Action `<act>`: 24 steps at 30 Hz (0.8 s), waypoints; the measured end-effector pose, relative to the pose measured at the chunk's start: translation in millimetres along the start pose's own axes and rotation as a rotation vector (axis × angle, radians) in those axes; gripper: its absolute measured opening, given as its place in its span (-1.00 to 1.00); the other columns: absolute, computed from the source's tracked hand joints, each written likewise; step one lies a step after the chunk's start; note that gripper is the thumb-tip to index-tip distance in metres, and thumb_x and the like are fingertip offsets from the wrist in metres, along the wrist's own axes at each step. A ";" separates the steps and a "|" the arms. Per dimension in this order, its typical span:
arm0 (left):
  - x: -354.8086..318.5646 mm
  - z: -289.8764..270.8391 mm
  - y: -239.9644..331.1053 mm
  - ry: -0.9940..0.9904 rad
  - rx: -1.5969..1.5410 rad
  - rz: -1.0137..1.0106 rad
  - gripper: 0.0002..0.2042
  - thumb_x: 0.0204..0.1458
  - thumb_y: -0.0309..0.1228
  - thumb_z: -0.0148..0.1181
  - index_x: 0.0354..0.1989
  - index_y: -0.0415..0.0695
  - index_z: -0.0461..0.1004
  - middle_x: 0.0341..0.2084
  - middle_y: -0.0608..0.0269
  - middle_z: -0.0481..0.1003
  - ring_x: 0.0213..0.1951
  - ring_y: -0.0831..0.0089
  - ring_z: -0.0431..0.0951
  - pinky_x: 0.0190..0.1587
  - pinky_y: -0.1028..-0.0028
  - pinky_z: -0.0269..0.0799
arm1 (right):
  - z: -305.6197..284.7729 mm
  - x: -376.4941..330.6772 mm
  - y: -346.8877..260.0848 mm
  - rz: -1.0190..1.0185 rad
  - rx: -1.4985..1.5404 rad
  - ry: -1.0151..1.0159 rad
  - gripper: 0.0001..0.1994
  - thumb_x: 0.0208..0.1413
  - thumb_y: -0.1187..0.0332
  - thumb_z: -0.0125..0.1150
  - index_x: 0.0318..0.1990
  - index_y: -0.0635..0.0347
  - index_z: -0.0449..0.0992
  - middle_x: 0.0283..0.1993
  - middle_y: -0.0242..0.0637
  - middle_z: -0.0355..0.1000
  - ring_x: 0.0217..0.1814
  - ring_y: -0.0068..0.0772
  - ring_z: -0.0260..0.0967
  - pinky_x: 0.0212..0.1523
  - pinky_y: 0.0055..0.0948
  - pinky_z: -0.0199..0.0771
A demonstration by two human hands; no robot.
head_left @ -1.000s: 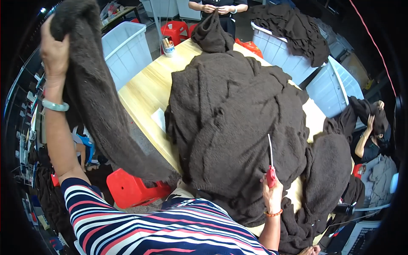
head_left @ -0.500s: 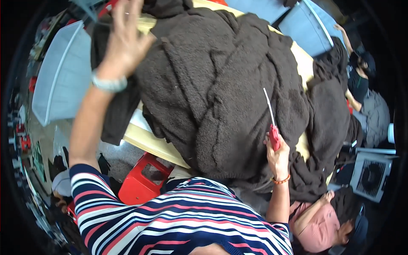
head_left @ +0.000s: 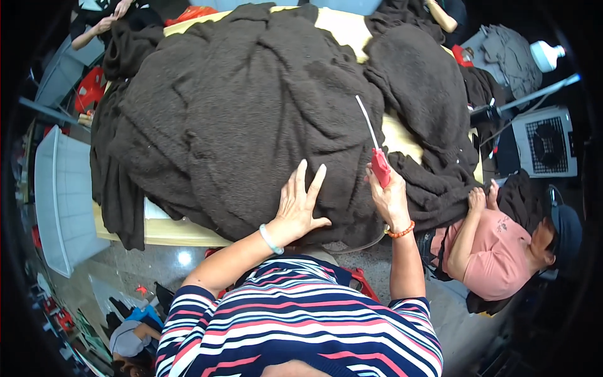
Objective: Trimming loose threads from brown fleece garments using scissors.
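Note:
A large heap of dark brown fleecy cloth (head_left: 232, 119) covers most of the pale yellow table (head_left: 176, 234). My left hand (head_left: 296, 210) lies on its near part with the fingers spread, wearing a pale bangle at the wrist. In my right hand (head_left: 391, 200), fingers wrapped round its handle, is a red air blow gun (head_left: 380, 166). Its long thin pale nozzle points away from me over the cloth's right side. A thin hose (head_left: 364, 247) curves out near my right wrist along the cloth's near edge.
More brown cloth (head_left: 418, 81) is piled at the right. A person in pink (head_left: 496, 251) sits at the near right, hands on cloth; another person's hands (head_left: 113, 17) are at the far left. A whitish bin (head_left: 53, 201) stands left, a fan unit (head_left: 545, 143) right.
My left hand has come down from the far left and now rests on the near cloth. My right hand keeps hold of the blow gun. The view has shifted.

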State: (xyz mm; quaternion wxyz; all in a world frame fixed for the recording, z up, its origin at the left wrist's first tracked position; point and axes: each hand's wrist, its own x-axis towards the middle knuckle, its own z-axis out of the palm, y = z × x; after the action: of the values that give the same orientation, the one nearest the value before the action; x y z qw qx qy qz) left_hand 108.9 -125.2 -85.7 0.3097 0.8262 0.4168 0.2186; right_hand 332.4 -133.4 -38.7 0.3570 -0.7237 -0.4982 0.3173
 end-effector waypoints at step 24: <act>-131.7 -273.7 -170.7 1.632 -0.134 -0.351 -0.65 -0.06 -0.73 -0.16 -0.15 -0.25 0.50 -0.17 0.04 0.49 -0.14 0.26 0.54 -0.04 0.33 0.50 | -87.1 -57.7 119.7 0.065 -0.077 -0.132 -0.80 0.16 0.49 0.13 -0.08 0.33 0.51 -0.31 -0.26 0.54 -0.31 -0.51 0.51 -0.25 -0.48 0.50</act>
State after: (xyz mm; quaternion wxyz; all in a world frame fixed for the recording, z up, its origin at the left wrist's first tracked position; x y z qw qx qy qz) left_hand -228.4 -64.9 -22.6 -0.0114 0.3117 0.6189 0.7209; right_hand 445.1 -235.3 -85.1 0.2849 -0.7301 -0.5088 0.3563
